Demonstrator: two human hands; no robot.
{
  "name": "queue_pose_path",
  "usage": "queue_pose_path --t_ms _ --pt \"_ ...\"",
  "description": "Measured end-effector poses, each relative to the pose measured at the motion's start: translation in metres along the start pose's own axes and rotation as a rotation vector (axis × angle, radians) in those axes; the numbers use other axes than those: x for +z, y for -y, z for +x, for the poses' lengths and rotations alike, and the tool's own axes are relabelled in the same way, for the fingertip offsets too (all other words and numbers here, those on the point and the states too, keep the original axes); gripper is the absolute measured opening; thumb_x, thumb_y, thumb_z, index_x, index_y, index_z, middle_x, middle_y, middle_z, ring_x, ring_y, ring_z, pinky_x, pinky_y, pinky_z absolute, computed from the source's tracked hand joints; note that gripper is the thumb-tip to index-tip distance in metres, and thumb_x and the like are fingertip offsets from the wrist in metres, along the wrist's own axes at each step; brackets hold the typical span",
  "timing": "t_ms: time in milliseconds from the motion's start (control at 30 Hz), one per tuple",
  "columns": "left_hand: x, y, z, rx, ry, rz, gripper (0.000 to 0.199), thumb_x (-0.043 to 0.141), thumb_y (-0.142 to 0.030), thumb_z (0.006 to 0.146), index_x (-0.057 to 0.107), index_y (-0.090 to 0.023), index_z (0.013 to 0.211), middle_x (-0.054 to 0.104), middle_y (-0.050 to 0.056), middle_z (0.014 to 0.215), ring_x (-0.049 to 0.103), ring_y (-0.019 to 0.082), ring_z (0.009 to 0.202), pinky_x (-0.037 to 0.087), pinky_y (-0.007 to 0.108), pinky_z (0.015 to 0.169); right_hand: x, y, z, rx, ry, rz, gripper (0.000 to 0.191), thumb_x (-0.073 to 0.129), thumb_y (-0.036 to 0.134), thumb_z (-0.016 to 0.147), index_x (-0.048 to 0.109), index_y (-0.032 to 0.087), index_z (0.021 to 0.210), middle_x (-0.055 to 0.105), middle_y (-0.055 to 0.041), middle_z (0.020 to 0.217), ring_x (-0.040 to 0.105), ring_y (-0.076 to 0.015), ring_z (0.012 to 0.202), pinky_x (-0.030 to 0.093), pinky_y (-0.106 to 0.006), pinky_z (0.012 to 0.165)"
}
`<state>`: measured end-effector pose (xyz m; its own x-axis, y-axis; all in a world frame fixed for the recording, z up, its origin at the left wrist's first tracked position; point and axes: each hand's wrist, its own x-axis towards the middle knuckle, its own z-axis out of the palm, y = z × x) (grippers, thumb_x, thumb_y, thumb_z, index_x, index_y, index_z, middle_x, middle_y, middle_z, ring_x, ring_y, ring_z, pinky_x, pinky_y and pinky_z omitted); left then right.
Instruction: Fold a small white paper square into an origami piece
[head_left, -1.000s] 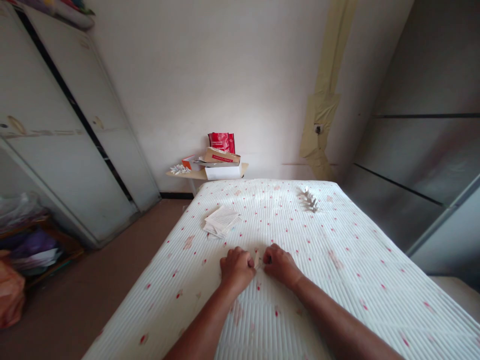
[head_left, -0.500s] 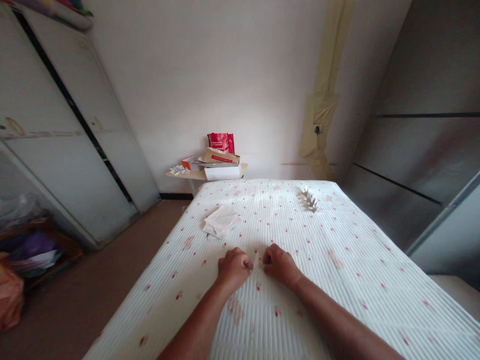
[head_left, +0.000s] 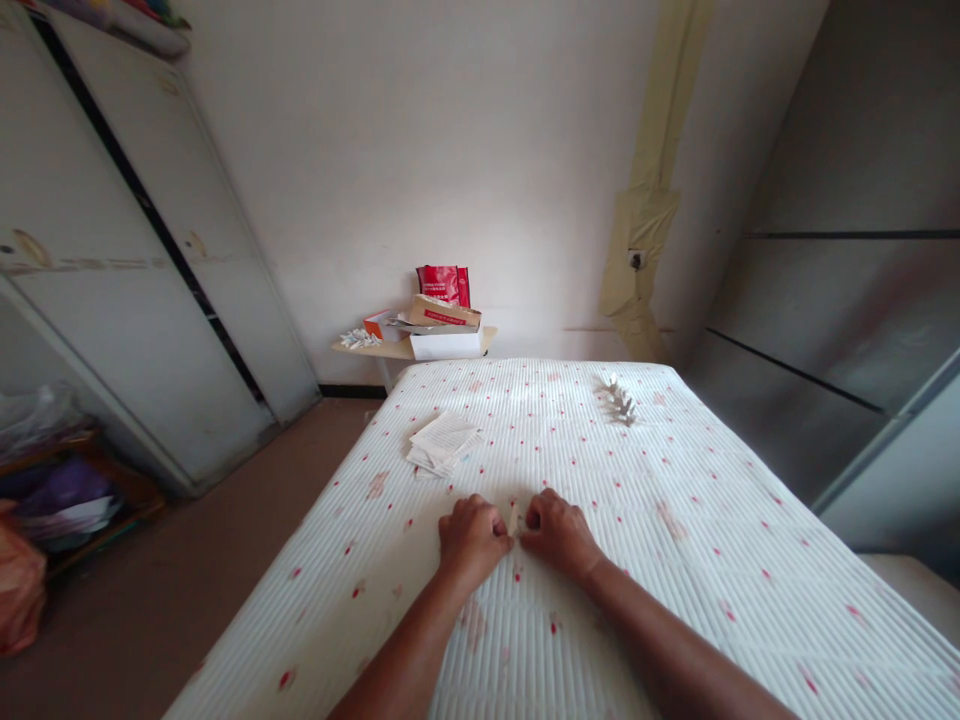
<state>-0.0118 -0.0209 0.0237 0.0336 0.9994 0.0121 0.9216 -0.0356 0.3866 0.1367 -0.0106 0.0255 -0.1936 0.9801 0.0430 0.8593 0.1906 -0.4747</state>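
A small, narrow piece of folded paper (head_left: 514, 519) stands between my two hands, just above the bed's patterned cover (head_left: 525, 640). My left hand (head_left: 472, 538) is closed, its thumb and finger pinching the near left side of the paper. From the other side my right hand (head_left: 561, 533) is curled, with its fingertips pressed on the paper's right edge. My fingers partly hide the paper. Farther off to the left lies a loose stack of printed paper sheets (head_left: 444, 442). Several small folded paper pieces (head_left: 619, 402) sit in a row at the far right of the bed.
Behind the bed, a small table (head_left: 390, 349) bears a white box (head_left: 447, 346), a red bag (head_left: 444, 285) and a pile of small white pieces (head_left: 360, 339). A wardrobe (head_left: 142, 300) stands at left; grey panels (head_left: 840, 300) rise at right.
My hands have come closer together, the left one shifting slightly right and the right one slightly left. The paper between them looks narrower. The stack and the folded pieces have stayed put.
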Motion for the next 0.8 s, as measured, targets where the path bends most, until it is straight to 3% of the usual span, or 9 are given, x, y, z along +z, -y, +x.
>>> queue_pose_path --t_ms 133,267,467,800 --pt "0.0 0.002 0.0 0.009 0.0 -0.024 0.002 0.06 -0.023 0.065 0.062 -0.022 0.064 0.059 0.0 0.084 0.051 0.021 0.091 0.032 0.031 0.072 0.0 -0.007 0.003 -0.022 0.028 0.042 0.01 0.053 0.009 0.062 0.057 0.016 0.068 0.055 -0.001 0.078 0.051 -0.0119 0.069 0.031 -0.023 0.061" --pt "0.001 0.005 -0.003 0.022 -0.009 -0.055 0.01 0.054 -0.016 0.066 0.061 -0.022 0.065 0.06 0.0 0.086 0.051 0.02 0.092 0.031 0.031 0.072 0.002 -0.014 0.004 -0.066 0.029 0.087 0.015 0.05 0.005 0.063 0.058 0.016 0.07 0.056 -0.0016 0.079 0.053 -0.0121 0.072 0.034 -0.022 0.063" --pt "0.005 0.01 -0.012 0.085 -0.133 -0.157 0.024 0.047 -0.006 0.061 0.058 -0.02 0.076 0.061 -0.001 0.085 0.051 0.017 0.09 0.032 0.03 0.077 0.003 -0.019 0.0 -0.13 -0.004 0.162 0.023 0.045 0.001 0.066 0.059 0.016 0.077 0.057 -0.0029 0.084 0.055 -0.0122 0.078 0.037 -0.021 0.07" --pt "0.009 0.001 -0.02 0.235 -0.207 -0.173 0.016 0.06 -0.013 0.062 0.061 -0.022 0.075 0.059 -0.001 0.082 0.052 0.018 0.089 0.033 0.033 0.082 0.0 -0.015 -0.003 -0.142 -0.013 0.183 0.023 0.044 0.002 0.067 0.061 0.016 0.075 0.059 -0.0033 0.083 0.056 -0.0118 0.076 0.038 -0.02 0.069"
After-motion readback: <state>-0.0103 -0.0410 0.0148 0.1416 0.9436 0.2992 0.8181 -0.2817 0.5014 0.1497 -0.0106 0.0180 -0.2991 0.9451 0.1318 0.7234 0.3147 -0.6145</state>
